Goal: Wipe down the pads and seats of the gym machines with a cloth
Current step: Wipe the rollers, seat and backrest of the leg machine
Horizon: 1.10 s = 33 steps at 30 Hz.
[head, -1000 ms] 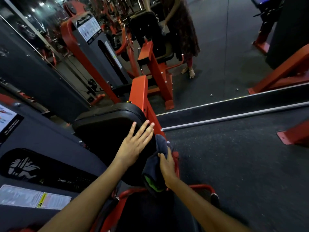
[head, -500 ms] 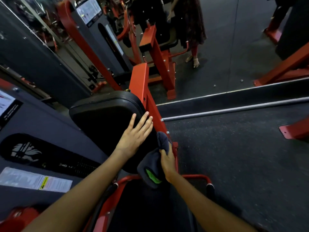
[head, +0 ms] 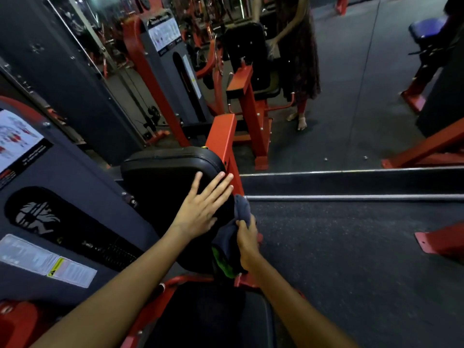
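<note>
A black back pad [head: 160,179] on a red machine frame [head: 223,141] fills the middle of the head view. My left hand [head: 203,207] lies flat on the pad's face, fingers straight and spread. At the pad's right edge my right hand [head: 247,241] grips a dark blue cloth [head: 242,212] with a green patch at its lower end; the cloth is pressed to the pad's side. Below my arms is the machine's black seat [head: 208,317].
A grey weight-stack cover [head: 75,187] with labels stands close on the left. A wall mirror [head: 351,96] straight ahead reflects the machine and a standing person. Red frame feet [head: 442,242] sit on the dark rubber floor [head: 351,259] to the right.
The view has tilted and shifted a little. My right hand has slid the cloth slightly along the pad's right edge, while my left hand stays flat on the pad.
</note>
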Each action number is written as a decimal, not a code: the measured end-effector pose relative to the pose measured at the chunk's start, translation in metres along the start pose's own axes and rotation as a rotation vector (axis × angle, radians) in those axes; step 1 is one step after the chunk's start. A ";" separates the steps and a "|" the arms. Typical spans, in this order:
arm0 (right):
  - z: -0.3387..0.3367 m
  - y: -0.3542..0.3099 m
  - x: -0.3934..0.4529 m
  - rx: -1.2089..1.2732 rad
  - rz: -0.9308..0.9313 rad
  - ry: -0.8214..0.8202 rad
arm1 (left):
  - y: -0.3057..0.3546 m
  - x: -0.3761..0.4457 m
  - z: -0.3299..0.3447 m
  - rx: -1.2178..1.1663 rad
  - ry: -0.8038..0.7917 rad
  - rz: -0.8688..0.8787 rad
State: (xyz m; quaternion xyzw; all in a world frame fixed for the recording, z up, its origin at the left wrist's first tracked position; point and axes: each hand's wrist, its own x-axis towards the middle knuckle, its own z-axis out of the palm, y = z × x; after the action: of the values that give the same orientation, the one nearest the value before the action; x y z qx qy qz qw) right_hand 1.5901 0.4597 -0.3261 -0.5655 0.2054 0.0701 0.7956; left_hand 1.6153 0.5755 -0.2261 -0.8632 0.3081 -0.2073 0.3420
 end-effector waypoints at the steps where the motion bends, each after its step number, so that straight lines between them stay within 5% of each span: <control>1: 0.004 -0.010 -0.004 -0.006 -0.048 -0.006 | -0.004 0.000 -0.003 -0.023 -0.005 -0.042; 12: 0.039 -0.095 -0.020 -0.254 -0.553 -0.091 | -0.064 -0.006 -0.015 -0.641 -0.245 -0.732; 22: 0.071 -0.175 -0.012 -1.531 -1.137 -0.317 | -0.087 -0.027 -0.002 -0.855 -0.327 -0.799; 33: 0.114 -0.185 -0.001 -1.663 -1.218 -0.380 | -0.103 -0.037 0.005 -0.930 -0.386 -0.771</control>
State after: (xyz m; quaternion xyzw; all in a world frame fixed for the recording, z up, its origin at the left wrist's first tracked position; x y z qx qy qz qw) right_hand 1.6811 0.5009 -0.1333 -0.9217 -0.3554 -0.1354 0.0760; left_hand 1.6314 0.6623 -0.1615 -0.9923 -0.0344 -0.0009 -0.1186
